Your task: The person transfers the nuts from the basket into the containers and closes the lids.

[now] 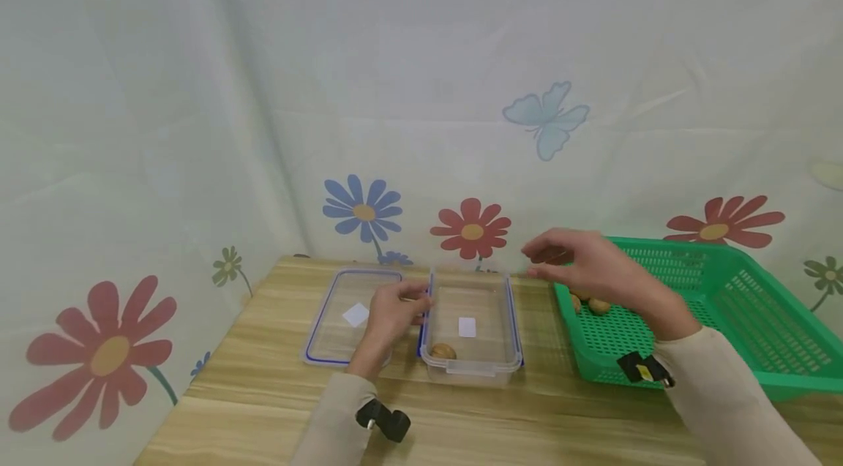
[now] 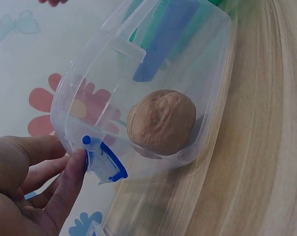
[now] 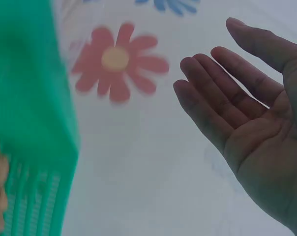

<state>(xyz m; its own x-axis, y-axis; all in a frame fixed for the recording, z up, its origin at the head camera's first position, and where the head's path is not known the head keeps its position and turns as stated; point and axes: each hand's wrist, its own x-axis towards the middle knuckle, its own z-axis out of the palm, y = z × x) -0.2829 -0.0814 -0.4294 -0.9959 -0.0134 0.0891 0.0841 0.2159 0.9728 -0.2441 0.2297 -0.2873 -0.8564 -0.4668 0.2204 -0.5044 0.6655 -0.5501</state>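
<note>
A clear plastic food container (image 1: 470,356) stands uncovered on the table, with one walnut (image 2: 162,122) lying in its near left corner. My left hand (image 1: 394,312) holds the container's left rim, thumb and fingers beside a blue-edged latch (image 2: 105,162). Over the left edge of a green plastic basket (image 1: 731,268), my right hand (image 1: 593,268) is raised with fingers apart and nothing in the palm. Several walnuts (image 1: 598,306) lie in the basket's left end, partly hidden below that hand.
Left of the container, the clear lid (image 1: 323,334) with a blue seal lies flat, partly behind my left hand. A flower-printed curtain (image 1: 421,122) hangs behind the wooden table (image 1: 263,393). The basket's sides rise at the right.
</note>
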